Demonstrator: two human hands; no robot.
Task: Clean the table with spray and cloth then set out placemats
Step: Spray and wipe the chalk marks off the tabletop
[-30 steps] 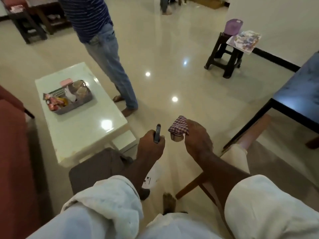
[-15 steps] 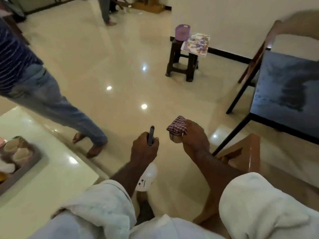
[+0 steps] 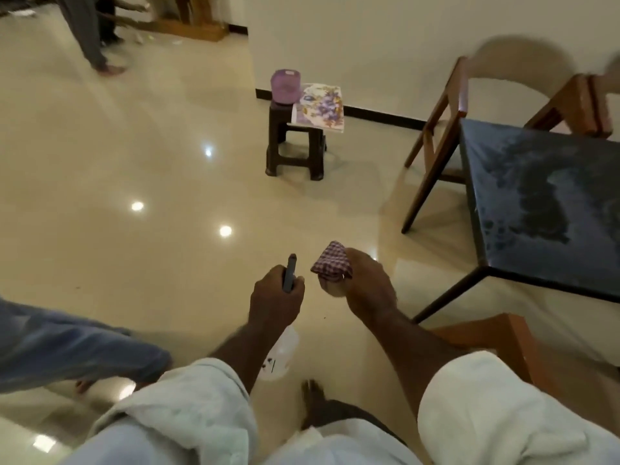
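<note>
Blurring along the left edge, where a bystander's jeans (image 3: 67,347) are smearing past, with a bare foot barely showing below; blurring too at the top left, where another person's legs (image 3: 89,35) are cut off by the frame. Hiding most of the spray bottle (image 3: 280,355) behind the left hand (image 3: 275,305), leaving only the dark nozzle poking up above the fist and a pale translucent body hanging below the wrist, its label too small to read. Curling tight round the bottle's neck, that left hand; pinching a bunched red-and-white checked cloth (image 3: 332,263) at the fingertips, the right hand (image 3: 365,290), both held over the floor and well short of the tabletop (image 3: 536,209). Running off the right edge, that dark glossy tabletop, mottled with wet-looking patches, on thin black legs. Standing behind it, a wooden chair (image 3: 446,122) with a curved pale back, motion-smeared; showing below it, part of another wooden frame. Gleaming with ceiling-light reflections, the cream polished floor (image 3: 151,162). Sitting by the white wall, a dark plastic stool (image 3: 295,152) carrying a purple container (image 3: 285,83) and flowery placemats (image 3: 318,107) overhanging its edge.
</note>
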